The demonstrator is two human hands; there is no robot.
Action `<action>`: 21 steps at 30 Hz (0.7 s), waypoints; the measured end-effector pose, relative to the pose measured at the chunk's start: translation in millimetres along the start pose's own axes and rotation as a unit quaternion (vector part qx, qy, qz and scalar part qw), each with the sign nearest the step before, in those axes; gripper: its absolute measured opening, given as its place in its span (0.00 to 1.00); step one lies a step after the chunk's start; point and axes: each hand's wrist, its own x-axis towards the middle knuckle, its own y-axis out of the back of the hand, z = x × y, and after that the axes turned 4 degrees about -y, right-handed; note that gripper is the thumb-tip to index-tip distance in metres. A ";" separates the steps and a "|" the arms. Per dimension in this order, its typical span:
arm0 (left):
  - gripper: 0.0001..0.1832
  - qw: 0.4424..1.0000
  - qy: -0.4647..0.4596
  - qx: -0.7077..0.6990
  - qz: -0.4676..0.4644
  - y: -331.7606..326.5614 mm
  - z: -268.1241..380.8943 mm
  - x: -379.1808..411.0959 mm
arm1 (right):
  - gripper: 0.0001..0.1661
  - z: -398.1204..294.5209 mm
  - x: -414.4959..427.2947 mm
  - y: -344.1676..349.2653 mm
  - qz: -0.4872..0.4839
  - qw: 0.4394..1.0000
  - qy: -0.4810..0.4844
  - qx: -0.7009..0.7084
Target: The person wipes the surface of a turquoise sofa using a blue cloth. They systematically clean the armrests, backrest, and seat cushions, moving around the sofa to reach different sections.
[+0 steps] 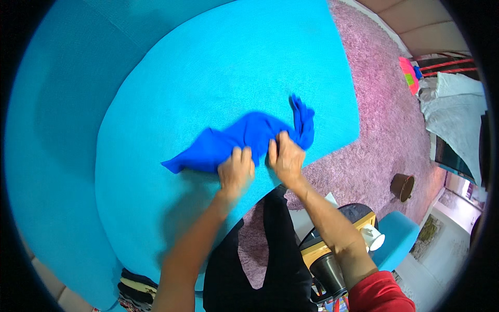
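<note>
A crumpled blue cloth (249, 132) lies on the turquoise seat of a sofa (163, 105), spread sideways in front of me. My left hand (237, 168) grips its near edge, left of the middle, with the fingers curled. To the right, my right hand (286, 156) is closed on another part of the cloth, near where a bunched, narrow end stands up at the far right. The cloth's other end tapers to a point at the left. Both hands look slightly blurred.
Folded clothes (136, 290) are stacked by the sofa's near left. A pink carpet (331, 179) borders the seat, with a brown bucket (401, 187) on it. At the lower right are a small table (356, 212), a white cup (373, 237), a black container (328, 273) and a turquoise stool (397, 236).
</note>
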 end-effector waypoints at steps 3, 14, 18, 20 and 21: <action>0.06 0.997 -0.060 -0.054 0.016 2.1 10.1 -50.2 | 0.08 3.0 -60.8 8.6 -0.032 0.999 -0.017 0.004; 0.06 0.994 -0.097 -0.017 0.049 -32.3 36.8 39.0 | 0.09 69.7 12.2 36.7 0.022 0.997 0.064 -0.042; 0.05 0.993 -0.071 -0.052 0.072 -67.3 72.6 121.4 | 0.09 125.7 81.3 52.8 0.056 0.992 0.088 -0.075; 0.05 0.994 -0.068 -0.049 0.069 -78.9 88.4 158.7 | 0.09 148.1 113.0 57.2 0.084 0.990 0.073 -0.089; 0.05 0.995 -0.068 -0.045 0.065 -84.7 98.3 174.7 | 0.09 160.8 126.6 61.1 0.098 0.989 0.055 -0.100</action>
